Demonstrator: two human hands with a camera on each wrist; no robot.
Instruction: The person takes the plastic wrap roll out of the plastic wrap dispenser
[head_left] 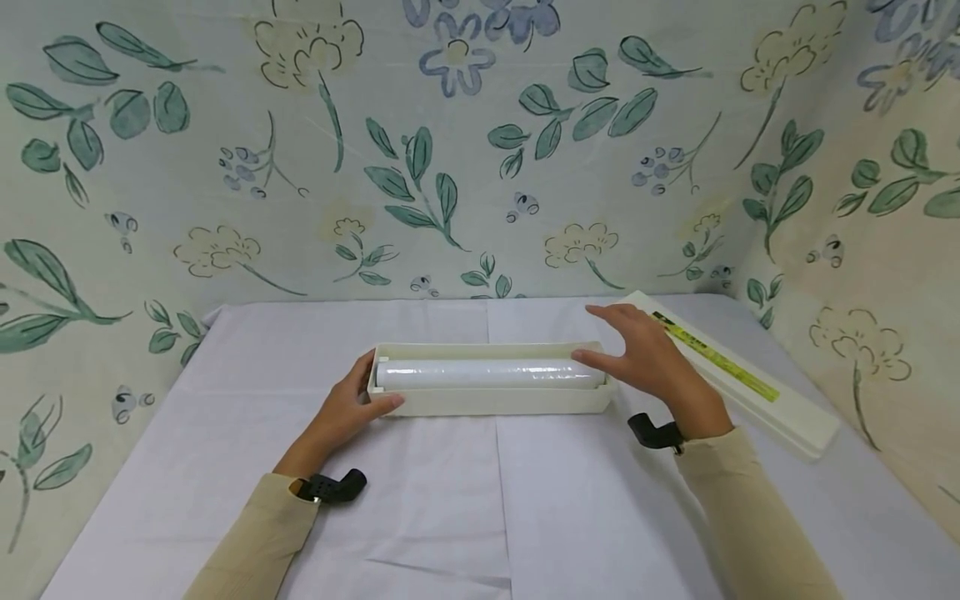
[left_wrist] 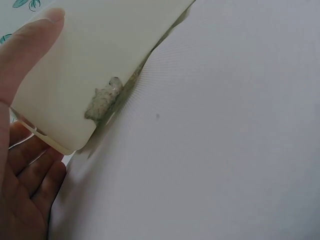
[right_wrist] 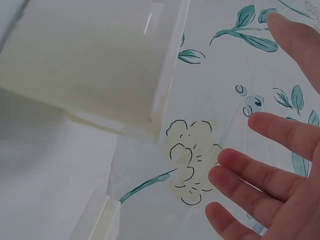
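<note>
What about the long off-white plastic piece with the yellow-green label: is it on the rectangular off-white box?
No: the labelled piece lies right of the box, whose shiny white cylindrical roll shows uncovered.

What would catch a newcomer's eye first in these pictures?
The shiny film roll probably wins, central in its open cream box, which the left hand holds at one end, the right hand spread near the other. The yellow-green label on the cream lid at right stands out too, as does the floral backdrop behind.
</note>
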